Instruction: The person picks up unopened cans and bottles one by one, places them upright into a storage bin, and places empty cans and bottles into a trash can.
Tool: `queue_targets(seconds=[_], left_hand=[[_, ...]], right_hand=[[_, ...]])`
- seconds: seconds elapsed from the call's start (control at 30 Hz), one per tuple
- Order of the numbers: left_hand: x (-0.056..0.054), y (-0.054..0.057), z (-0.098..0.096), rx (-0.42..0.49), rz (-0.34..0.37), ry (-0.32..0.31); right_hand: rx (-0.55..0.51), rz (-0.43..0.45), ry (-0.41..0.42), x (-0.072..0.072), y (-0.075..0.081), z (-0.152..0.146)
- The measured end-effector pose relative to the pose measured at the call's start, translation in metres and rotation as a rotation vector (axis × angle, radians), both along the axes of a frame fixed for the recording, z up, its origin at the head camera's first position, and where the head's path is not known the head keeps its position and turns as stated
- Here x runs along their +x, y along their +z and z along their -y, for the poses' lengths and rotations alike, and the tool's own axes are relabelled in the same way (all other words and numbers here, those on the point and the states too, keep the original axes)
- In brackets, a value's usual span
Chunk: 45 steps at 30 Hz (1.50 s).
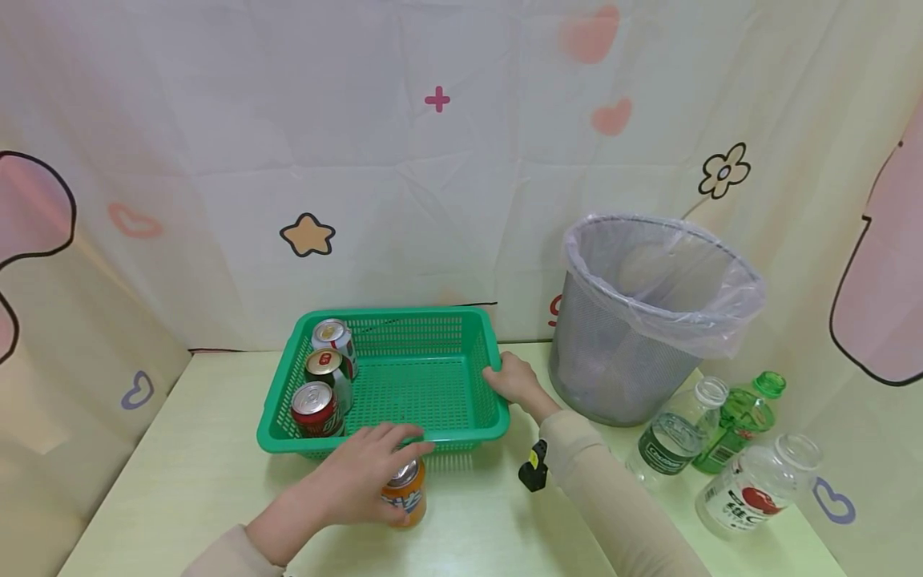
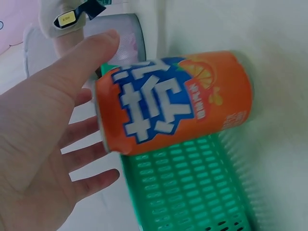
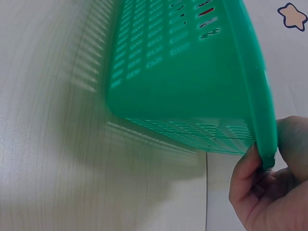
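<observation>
An orange soda can (image 1: pixel 406 494) with a blue and white label stands on the table in front of the green plastic basket (image 1: pixel 447 441). My left hand (image 1: pixel 364 473) is at the can, its fingers spread over the top and the thumb along the near side. In the left wrist view, the fingers reach past the top end of the can (image 2: pixel 175 101) without curling round it. My right hand (image 1: pixel 517 381) grips the basket's right rim, thumb and fingers pinching it in the right wrist view. Inside the basket's left end stand a red can (image 1: pixel 315 409), a dark green can (image 1: pixel 330 373) and a white can (image 1: pixel 335 340).
A grey mesh bin (image 1: pixel 613 353) with a clear liner stands at the back right. In front of it are a clear bottle (image 1: pixel 674 441), a green bottle (image 1: pixel 739 421) and a clear jar (image 1: pixel 753 489). Printed curtains hang behind the table (image 1: pixel 195 441).
</observation>
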<state>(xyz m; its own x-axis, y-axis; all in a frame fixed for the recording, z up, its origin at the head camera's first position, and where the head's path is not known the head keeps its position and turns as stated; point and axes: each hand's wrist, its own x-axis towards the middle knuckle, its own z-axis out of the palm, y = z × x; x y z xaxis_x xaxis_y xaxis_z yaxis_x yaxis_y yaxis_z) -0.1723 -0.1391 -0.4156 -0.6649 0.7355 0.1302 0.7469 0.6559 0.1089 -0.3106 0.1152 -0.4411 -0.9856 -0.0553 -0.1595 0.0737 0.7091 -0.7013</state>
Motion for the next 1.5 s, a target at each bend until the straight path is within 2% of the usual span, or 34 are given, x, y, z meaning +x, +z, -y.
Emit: queue_targets(seconds=[0.23,0.37,0.9,1.2,1.5], left_hand=[[0.003,-0.008,-0.002,0.000,-0.111,-0.036],[0.005,-0.010,-0.003,0.005,-0.140,-0.041],[0.007,-0.013,-0.006,0.011,-0.124,-0.047],[0.010,-0.013,-0.005,0.019,-0.169,-0.058],[0.014,-0.010,-0.005,0.007,-0.136,-0.050]], right_hand=[[0.009,-0.006,0.000,-0.001,0.000,0.000],[0.003,-0.004,0.002,0.000,0.001,0.001],[0.000,-0.009,-0.002,0.000,0.001,0.001],[-0.002,-0.007,0.009,0.002,0.001,0.001],[-0.020,0.006,0.002,0.001,0.001,0.000]])
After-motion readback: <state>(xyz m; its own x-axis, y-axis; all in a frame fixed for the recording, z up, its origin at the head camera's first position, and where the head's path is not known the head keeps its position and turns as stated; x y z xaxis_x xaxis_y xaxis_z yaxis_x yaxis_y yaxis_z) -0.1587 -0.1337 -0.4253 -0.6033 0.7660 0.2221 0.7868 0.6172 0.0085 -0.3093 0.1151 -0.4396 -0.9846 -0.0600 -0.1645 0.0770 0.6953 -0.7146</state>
